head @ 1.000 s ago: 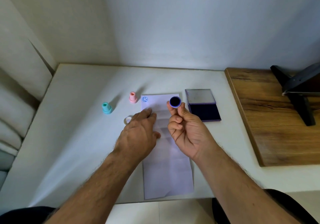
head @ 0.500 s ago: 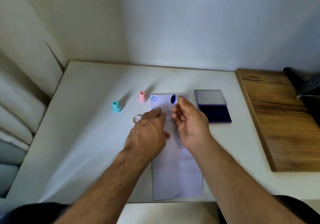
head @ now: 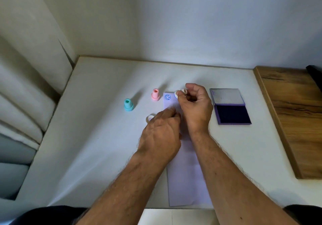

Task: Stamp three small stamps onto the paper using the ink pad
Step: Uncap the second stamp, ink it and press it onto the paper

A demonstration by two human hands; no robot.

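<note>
The right hand (head: 195, 108) pinches a small pale stamp (head: 181, 93) between thumb and fingertips, holding it low over the top of the paper (head: 184, 176), just right of a blue smiley print (head: 167, 97); whether the stamp touches the sheet cannot be told. The other fingers of that hand are curled in toward the palm. The left hand (head: 161, 134) lies palm down on the left edge of the paper, fingers loosely bent and pressing the sheet to the table (head: 104, 137). Just beside its fingertips, on the table, sits a small white cap (head: 150, 118). A pink stamp (head: 155, 95) stands upright just left of the paper's top corner, and a teal stamp (head: 128, 104) stands upright farther left, well apart from the sheet. The ink pad (head: 230, 106) lies open to the right of the paper, its lid folded back and the dark pad facing up. A wooden board (head: 292, 120) lies at the table's right side.
</note>
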